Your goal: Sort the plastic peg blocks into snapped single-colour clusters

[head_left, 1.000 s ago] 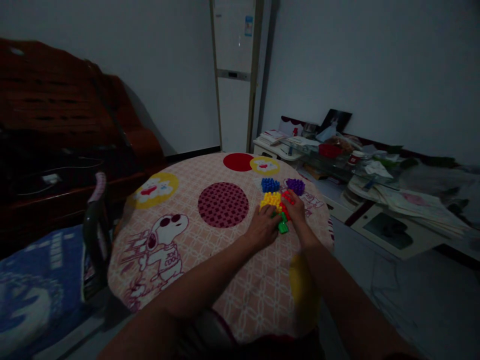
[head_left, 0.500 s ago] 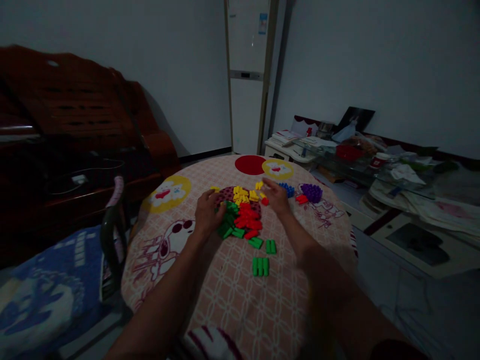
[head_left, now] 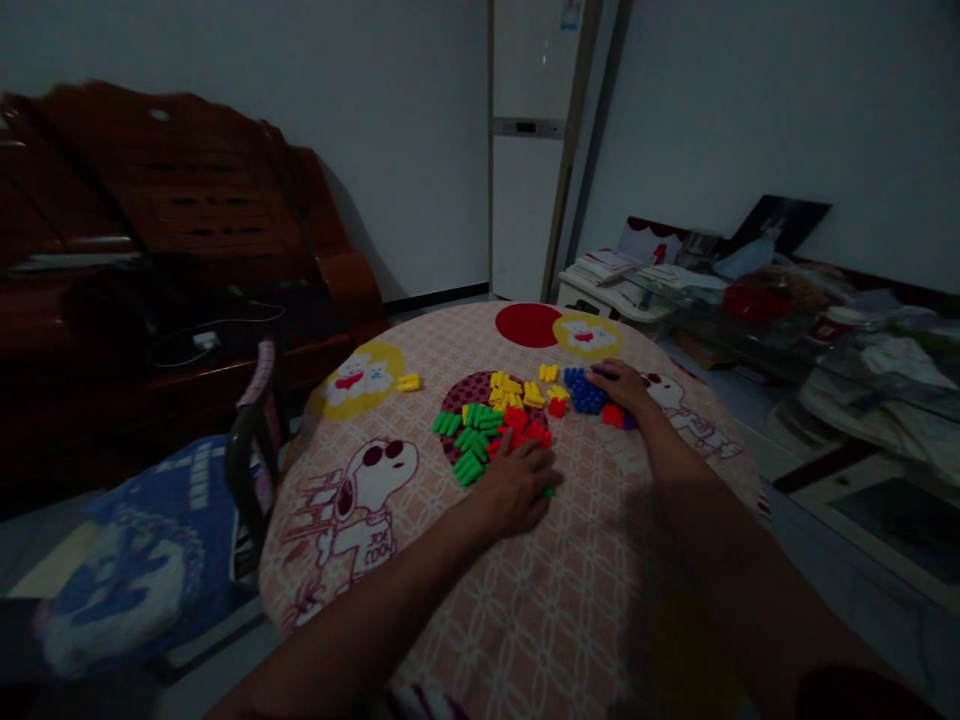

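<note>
My left hand [head_left: 517, 488] lies palm down at the near edge of the red blocks [head_left: 527, 428], fingers apart. A bit of green shows beside its fingertips; what lies under the palm is hidden. Left of it are several green toy blocks [head_left: 472, 440]. My right hand [head_left: 624, 386] reaches to the right side of the blue blocks [head_left: 585, 392], its fingers stretched out and touching or just above them. Purple blocks [head_left: 631, 420] are mostly hidden behind that hand, next to a red piece [head_left: 613, 415]. Yellow blocks [head_left: 505, 389] sit behind the red ones.
The round table has a patterned pink cloth [head_left: 555, 600]. A lone yellow block [head_left: 409, 383] lies to the left. A chair with a blue cover [head_left: 172, 540] stands at the left, a wooden bench [head_left: 202, 210] behind it. A cluttered glass-topped cabinet [head_left: 750, 330] stands at the right.
My left hand has moved from the left of the green pile to the near side of the red blocks. The right hand has shifted right to the blue blocks. The view has turned left.
</note>
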Tool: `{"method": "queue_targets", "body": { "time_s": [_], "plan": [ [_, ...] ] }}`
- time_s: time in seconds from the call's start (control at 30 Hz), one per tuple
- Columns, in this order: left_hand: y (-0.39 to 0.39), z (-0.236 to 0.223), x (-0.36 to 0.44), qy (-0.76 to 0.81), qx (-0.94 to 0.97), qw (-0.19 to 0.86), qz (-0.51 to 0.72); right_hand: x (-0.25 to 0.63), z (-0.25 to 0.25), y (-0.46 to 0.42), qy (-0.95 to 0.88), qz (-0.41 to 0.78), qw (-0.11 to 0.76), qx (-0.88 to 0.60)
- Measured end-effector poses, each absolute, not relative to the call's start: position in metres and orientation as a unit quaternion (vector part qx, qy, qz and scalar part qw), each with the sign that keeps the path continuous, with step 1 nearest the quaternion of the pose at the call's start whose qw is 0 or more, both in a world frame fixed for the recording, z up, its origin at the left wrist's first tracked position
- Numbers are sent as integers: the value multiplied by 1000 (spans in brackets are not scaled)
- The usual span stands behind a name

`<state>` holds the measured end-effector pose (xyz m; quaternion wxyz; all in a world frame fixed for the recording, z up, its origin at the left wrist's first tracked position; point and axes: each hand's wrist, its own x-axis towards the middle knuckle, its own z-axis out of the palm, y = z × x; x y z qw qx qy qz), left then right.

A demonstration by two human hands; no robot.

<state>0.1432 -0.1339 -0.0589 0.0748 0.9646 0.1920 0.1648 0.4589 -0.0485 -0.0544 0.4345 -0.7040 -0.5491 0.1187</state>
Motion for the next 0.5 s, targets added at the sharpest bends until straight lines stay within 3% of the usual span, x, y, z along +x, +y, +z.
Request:
{"method": "queue_targets", "body": {
  "time_s": [0.17,0.5],
  "plan": [
    [-88,-52,107,296,936,52,182,404,-55,-34,-632,151,369,-664],
    [-35,-57,74,405,868,85,274,314,-54,-52,-724,245,452,-460]
  ]
}}
